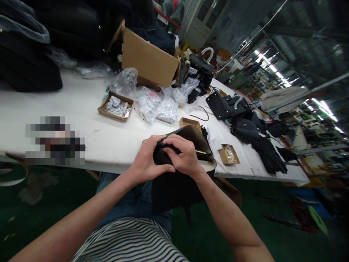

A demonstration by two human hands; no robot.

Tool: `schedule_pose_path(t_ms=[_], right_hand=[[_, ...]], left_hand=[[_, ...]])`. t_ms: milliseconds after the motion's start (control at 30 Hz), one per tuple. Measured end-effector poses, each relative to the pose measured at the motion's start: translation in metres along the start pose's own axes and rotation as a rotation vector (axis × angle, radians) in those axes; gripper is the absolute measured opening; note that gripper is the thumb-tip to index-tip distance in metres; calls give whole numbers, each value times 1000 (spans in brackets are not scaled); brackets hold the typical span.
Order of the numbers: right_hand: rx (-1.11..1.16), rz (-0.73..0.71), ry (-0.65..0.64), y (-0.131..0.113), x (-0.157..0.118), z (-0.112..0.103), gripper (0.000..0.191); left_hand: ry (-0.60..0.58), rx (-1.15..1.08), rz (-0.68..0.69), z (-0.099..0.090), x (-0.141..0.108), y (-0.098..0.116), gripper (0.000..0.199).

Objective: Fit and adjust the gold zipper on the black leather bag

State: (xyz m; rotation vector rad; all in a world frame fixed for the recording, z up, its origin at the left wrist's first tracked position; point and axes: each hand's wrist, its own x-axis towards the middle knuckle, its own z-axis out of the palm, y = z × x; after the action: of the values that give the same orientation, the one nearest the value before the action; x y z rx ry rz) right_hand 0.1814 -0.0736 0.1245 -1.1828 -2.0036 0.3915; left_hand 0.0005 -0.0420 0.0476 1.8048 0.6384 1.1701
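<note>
Black bag (174, 194) in both hands, at the near edge of the white table (109, 140), its mouth gaping to the right of the fingers. Left hand (148, 162) curled on the rim, thumb along the near side. Right hand (184, 154) close beside it, thumb and fingers closed on the same rim.

Beyond the hands: 1 large cardboard carton (149, 54), clear plastic bags (166, 109). Left of those, 1 shallow tray (109, 114) with crumpled wrapping. Right of the hands: 1 small open box (223, 154) of gold-coloured pieces; farther right, more black bags (219, 105). White label (163, 19) far beyond, too small to read.
</note>
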Motion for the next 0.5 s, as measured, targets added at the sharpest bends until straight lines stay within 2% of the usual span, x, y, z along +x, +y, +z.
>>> schedule_pose_path(t_ms=[67,133,233,367,500], right_hand=[[12,-15,53,2,-3,2,12],[2,-51,84,6,-6,4,12],[-52,-115,55,14,-7,4,13],[-165,-152,-81,22,-5,1,15],[-169,-130,-107,21,-1,2,15]], left_hand=[[28,-27,-61,2,1,3,81],[26,-50,-68,1,2,2,73],[-26,-63,-24,-3,1,-7,82],[-35,-6,-26,-8,-3,-18,105],[-44,10,-43,-9,-3,-19,105]])
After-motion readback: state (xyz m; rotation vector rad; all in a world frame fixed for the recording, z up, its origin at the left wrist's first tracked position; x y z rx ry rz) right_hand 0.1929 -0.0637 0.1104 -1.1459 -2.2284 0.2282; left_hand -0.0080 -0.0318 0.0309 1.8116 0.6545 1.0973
